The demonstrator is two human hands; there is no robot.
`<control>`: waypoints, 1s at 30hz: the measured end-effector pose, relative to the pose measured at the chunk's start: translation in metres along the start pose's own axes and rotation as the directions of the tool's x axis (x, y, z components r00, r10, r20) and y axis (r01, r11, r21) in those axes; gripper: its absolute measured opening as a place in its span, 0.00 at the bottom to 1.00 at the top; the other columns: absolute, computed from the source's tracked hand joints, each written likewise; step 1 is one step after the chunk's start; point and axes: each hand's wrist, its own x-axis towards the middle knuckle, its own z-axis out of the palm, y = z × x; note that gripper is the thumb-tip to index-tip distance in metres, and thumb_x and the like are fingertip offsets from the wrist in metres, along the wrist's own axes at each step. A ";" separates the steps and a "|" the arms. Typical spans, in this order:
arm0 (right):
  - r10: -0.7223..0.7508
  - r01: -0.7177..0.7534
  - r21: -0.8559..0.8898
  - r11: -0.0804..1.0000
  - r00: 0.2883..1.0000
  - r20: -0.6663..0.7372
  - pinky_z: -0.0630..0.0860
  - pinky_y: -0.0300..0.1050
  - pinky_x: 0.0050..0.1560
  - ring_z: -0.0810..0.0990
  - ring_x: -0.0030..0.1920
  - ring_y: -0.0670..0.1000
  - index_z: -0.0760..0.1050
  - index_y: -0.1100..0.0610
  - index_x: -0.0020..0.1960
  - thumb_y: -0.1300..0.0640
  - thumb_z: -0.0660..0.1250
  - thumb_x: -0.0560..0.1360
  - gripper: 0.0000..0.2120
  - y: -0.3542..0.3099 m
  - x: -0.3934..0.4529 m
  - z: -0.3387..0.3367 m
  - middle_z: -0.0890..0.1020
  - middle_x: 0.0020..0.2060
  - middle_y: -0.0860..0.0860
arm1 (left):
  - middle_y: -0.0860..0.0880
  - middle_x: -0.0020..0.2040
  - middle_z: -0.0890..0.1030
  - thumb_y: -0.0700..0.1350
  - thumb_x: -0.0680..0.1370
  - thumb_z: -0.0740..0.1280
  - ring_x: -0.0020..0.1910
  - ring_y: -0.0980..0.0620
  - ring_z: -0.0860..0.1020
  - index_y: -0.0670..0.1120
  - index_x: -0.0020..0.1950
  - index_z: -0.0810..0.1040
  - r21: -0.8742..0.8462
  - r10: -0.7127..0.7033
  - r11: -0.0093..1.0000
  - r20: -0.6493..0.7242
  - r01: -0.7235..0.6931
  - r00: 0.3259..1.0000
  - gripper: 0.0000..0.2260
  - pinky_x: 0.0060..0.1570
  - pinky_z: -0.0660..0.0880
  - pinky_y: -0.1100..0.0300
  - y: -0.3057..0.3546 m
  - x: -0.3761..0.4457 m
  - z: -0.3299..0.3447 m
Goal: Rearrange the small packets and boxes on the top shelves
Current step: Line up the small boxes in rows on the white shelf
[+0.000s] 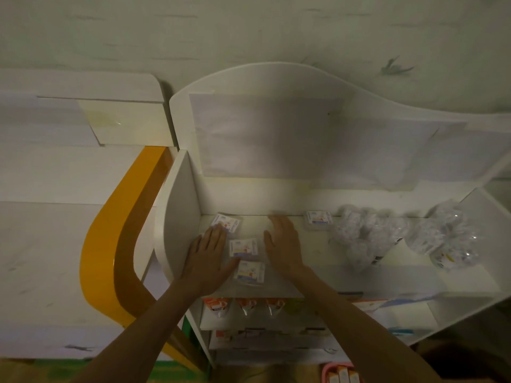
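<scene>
Peering through dim light, I cannot read the print on any packet, and the clear bags (398, 236) at the right of the top shelf (345, 275) are a blur. My left hand (208, 254) lies flat and open, fingertips on the far-left packet (225, 223). My right hand (282, 244) is open, holding nothing. Two packets (244, 247) (250, 272) sit between the hands; a fourth packet (318, 218) lies beyond the right hand, near the back.
</scene>
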 end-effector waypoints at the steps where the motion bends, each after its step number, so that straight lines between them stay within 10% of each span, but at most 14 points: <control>1: 0.026 -0.030 -0.070 0.997 0.998 -0.063 0.60 0.57 0.76 0.62 0.75 0.58 0.65 0.58 0.74 0.55 0.61 0.79 0.24 0.009 0.001 -0.007 0.67 0.74 0.57 | 0.48 0.81 0.45 0.70 0.78 0.43 0.79 0.52 0.42 0.47 0.81 0.44 0.004 0.005 1.000 0.001 -0.005 1.000 0.39 0.75 0.41 0.51 0.000 0.000 -0.001; 8: 0.272 -0.241 -0.490 0.838 0.962 -0.007 0.56 0.62 0.75 0.60 0.75 0.66 0.61 0.67 0.76 0.45 0.60 0.80 0.33 0.046 0.003 -0.037 0.64 0.74 0.65 | 0.49 0.81 0.48 0.71 0.76 0.40 0.79 0.51 0.45 0.48 0.81 0.46 0.050 0.000 0.999 -0.004 0.000 1.000 0.40 0.76 0.46 0.50 0.000 0.001 -0.001; 23: 0.006 0.084 -0.363 0.928 0.970 0.241 0.66 0.55 0.67 0.65 0.71 0.55 0.65 0.57 0.73 0.46 0.52 0.82 0.23 -0.009 -0.007 -0.017 0.67 0.73 0.54 | 0.48 0.81 0.47 0.70 0.77 0.43 0.79 0.51 0.44 0.47 0.81 0.45 0.031 -0.005 1.000 0.012 0.005 1.000 0.39 0.76 0.41 0.51 -0.002 0.001 0.001; 30: -0.111 0.200 -0.293 0.935 0.949 0.295 0.59 0.55 0.72 0.60 0.76 0.57 0.65 0.56 0.75 0.42 0.34 0.72 0.39 -0.029 -0.010 0.007 0.65 0.76 0.54 | 0.46 0.81 0.51 0.69 0.78 0.44 0.79 0.49 0.47 0.46 0.81 0.48 0.031 0.003 1.000 -0.023 -0.002 1.000 0.38 0.74 0.40 0.53 0.000 0.001 0.000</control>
